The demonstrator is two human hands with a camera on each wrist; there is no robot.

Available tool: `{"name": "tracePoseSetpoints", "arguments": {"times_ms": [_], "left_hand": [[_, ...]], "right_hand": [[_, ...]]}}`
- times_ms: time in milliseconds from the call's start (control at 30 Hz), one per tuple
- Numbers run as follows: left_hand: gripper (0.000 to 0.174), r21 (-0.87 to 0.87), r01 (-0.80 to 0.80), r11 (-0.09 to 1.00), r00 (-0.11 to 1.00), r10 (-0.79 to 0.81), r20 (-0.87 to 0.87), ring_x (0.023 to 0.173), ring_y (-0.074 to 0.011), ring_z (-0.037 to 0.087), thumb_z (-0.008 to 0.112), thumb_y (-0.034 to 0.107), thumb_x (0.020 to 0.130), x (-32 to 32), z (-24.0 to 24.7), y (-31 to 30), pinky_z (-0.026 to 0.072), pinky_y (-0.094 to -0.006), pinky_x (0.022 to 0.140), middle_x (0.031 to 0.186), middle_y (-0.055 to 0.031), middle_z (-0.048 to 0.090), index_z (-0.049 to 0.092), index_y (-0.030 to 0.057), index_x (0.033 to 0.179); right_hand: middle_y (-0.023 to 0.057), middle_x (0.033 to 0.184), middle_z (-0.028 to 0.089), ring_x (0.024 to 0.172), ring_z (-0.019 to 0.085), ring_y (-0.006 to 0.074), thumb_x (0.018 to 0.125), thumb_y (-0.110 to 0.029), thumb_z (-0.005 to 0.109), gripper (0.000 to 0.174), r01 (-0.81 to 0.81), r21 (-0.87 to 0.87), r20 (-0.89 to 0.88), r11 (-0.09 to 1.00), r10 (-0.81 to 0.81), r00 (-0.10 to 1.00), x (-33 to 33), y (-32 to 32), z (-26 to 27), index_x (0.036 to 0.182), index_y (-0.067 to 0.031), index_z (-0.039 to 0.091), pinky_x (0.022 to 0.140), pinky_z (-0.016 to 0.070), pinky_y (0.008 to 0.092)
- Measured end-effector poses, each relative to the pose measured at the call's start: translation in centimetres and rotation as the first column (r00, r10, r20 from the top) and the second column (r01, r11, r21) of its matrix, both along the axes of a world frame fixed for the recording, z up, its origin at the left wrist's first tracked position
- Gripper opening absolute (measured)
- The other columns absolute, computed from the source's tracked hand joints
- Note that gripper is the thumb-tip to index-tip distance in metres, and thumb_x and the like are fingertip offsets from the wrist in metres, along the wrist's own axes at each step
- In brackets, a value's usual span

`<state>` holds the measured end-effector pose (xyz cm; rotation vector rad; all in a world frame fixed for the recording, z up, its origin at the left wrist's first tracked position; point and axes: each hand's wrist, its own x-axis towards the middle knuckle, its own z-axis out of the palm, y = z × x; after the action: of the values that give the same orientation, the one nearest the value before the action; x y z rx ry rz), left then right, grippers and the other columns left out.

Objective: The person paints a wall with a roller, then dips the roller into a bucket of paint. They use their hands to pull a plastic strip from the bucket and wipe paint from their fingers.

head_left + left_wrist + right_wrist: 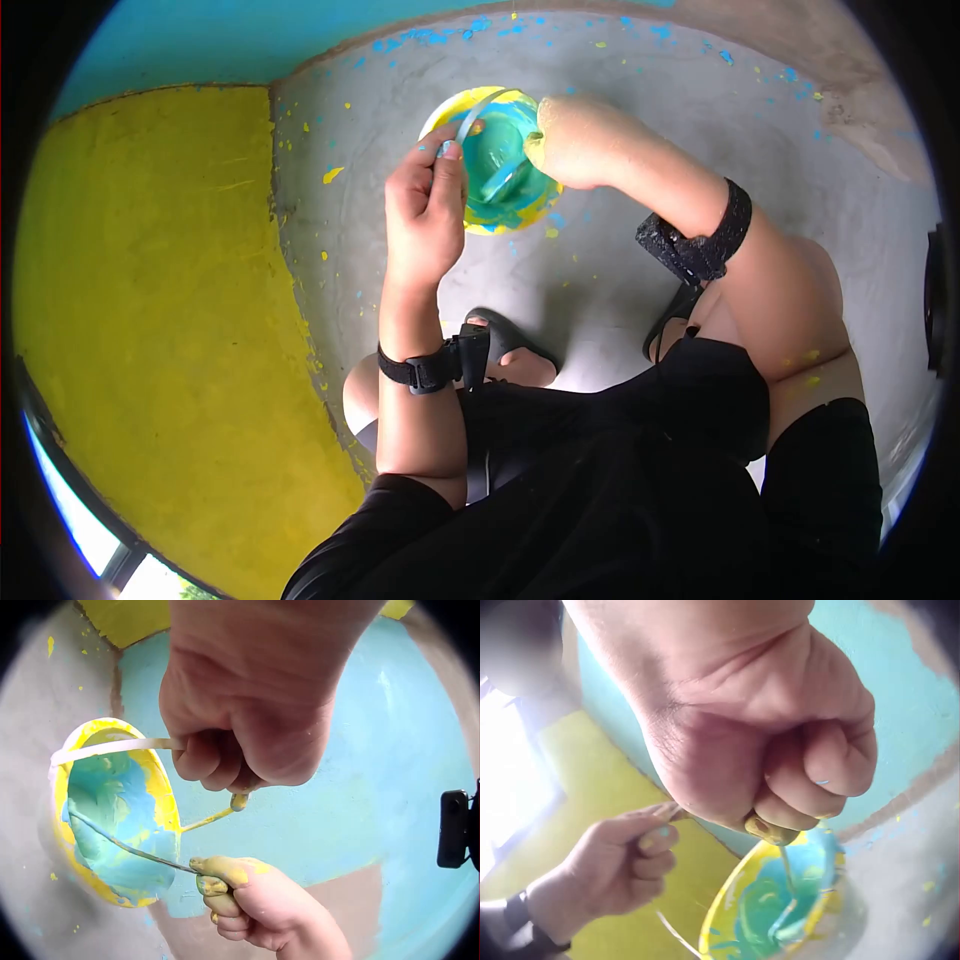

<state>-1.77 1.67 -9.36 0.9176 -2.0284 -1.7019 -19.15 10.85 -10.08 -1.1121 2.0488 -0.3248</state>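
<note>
A white bucket (487, 229), its rim smeared yellow, stands on the floor between my hands. Blue-green paint (497, 140) with paler swirls coats its inside. My left hand (428, 200) grips the bucket's white handle (112, 749), raised above the rim. In my right hand (578, 140), yellow with paint on fingers and thumb, is a thin, flat paint-coated stick (127, 847). Its lower end (505, 180) dips into the paint. The left wrist view shows the bucket tilted sideways relative to that camera. Curled fingers hide the stick's upper end.
A yellow-painted wall (170, 280) rises on the left, a blue wall (200, 45) at the back. Yellow and blue paint spots mark the grey floor (350, 120). My sandalled feet (520, 355) are close below the bucket. Black straps (425, 370) carry the wrist cameras.
</note>
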Motion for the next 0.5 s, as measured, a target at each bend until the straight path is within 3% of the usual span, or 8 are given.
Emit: {"name": "tracePoseSetpoints", "arguments": {"times_ms": [133, 200, 233, 300, 367, 400, 500], "left_hand": [[0.031, 0.018, 0.076, 0.997, 0.997, -0.077, 0.030, 0.050, 0.0000, 0.031, 0.045, 0.015, 0.107, 0.2, -0.4, 0.2, 0.0242, -0.0195, 0.046, 0.062, 0.0072, 0.041, 0.061, -0.0060, 0.123], [0.031, 0.036, 0.049, 0.998, 0.998, -0.050, 0.029, 0.050, 0.0000, 0.031, 0.045, 0.015, 0.107, 0.2, -0.3, 0.2, 0.0240, -0.0196, 0.046, 0.062, 0.0073, 0.041, 0.061, -0.0061, 0.122], [0.031, 0.057, 0.022, 0.998, 0.999, -0.024, 0.032, 0.051, -0.0001, 0.032, 0.045, 0.015, 0.107, 0.2, -0.1, 0.1, 0.0238, -0.0197, 0.046, 0.062, 0.0075, 0.042, 0.061, -0.0062, 0.122], [0.030, 0.063, 0.009, 0.998, 0.999, -0.012, 0.040, 0.051, 0.0000, 0.033, 0.046, 0.015, 0.107, 0.2, -0.1, -0.1, 0.0243, -0.0199, 0.046, 0.062, 0.0079, 0.042, 0.062, -0.0065, 0.122], [0.030, -0.035, 0.060, 0.998, 0.998, -0.060, 0.013, 0.052, 0.0000, 0.033, 0.046, 0.014, 0.106, 0.2, -0.7, -0.3, 0.0249, -0.0200, 0.047, 0.062, 0.0081, 0.042, 0.061, -0.0068, 0.122], [0.027, 0.013, 0.026, 1.000, 0.999, -0.026, 0.024, 0.059, -0.0014, 0.035, 0.049, 0.010, 0.104, 0.0, -0.6, 0.0, 0.0296, -0.0217, 0.051, 0.064, 0.0082, 0.043, 0.063, -0.0064, 0.121], [0.031, 0.016, 0.058, 0.998, 0.997, -0.058, 0.051, 0.052, -0.0014, 0.036, 0.049, 0.015, 0.105, -0.5, -0.8, 0.4, 0.0281, -0.0204, 0.048, 0.062, 0.0068, 0.044, 0.060, -0.0065, 0.126]], "right_hand": [[0.0227, 0.072, 0.068, 0.067, 0.068, 0.0360, 0.091, -0.026, 0.056, 0.036, 0.049, -0.059, 0.130, 0.997, -0.041, 0.991, -0.4, 0.0, -1.8, 0.080, 0.0053, 0.069, 0.064, 0.0527, 0.0465], [0.0232, 0.074, 0.068, 0.069, 0.069, 0.0362, 0.090, -0.025, 0.057, 0.034, 0.270, -0.098, 0.124, 0.958, -0.258, 0.958, -0.1, -0.4, -2.5, 0.083, 0.0052, 0.071, 0.065, 0.0534, 0.0459], [0.0232, 0.074, 0.068, 0.069, 0.069, 0.0362, 0.090, -0.025, 0.057, 0.034, 0.269, -0.098, 0.125, 0.958, -0.257, 0.958, -0.3, -0.4, -2.1, 0.083, 0.0052, 0.071, 0.065, 0.0534, 0.0459], [0.0234, 0.073, 0.068, 0.069, 0.069, 0.0362, 0.089, -0.026, 0.059, 0.033, 0.058, 0.020, -0.048, 0.998, -0.057, 0.997, -0.4, -0.1, -0.7, 0.083, 0.0040, 0.071, 0.066, 0.0534, 0.0454], [0.0231, 0.073, 0.068, 0.069, 0.069, 0.0359, 0.090, -0.028, 0.059, 0.034, 0.015, 0.036, -0.062, 0.999, -0.013, 0.998, 0.3, 0.1, -0.4, 0.083, 0.0033, 0.072, 0.066, 0.0536, 0.0458], [0.0229, 0.073, 0.069, 0.069, 0.069, 0.0355, 0.091, -0.029, 0.060, 0.034, -0.025, 0.053, -0.078, 0.998, 0.029, 0.997, 0.4, 0.1, -0.2, 0.083, 0.0026, 0.072, 0.066, 0.0537, 0.0463], [0.0203, 0.077, 0.071, 0.071, 0.071, 0.0352, 0.090, -0.028, 0.060, 0.032, 0.103, -0.021, 0.071, 0.995, -0.101, 0.992, -0.4, -0.1, -1.1, 0.091, 0.0019, 0.073, 0.070, 0.0557, 0.0472]]}}
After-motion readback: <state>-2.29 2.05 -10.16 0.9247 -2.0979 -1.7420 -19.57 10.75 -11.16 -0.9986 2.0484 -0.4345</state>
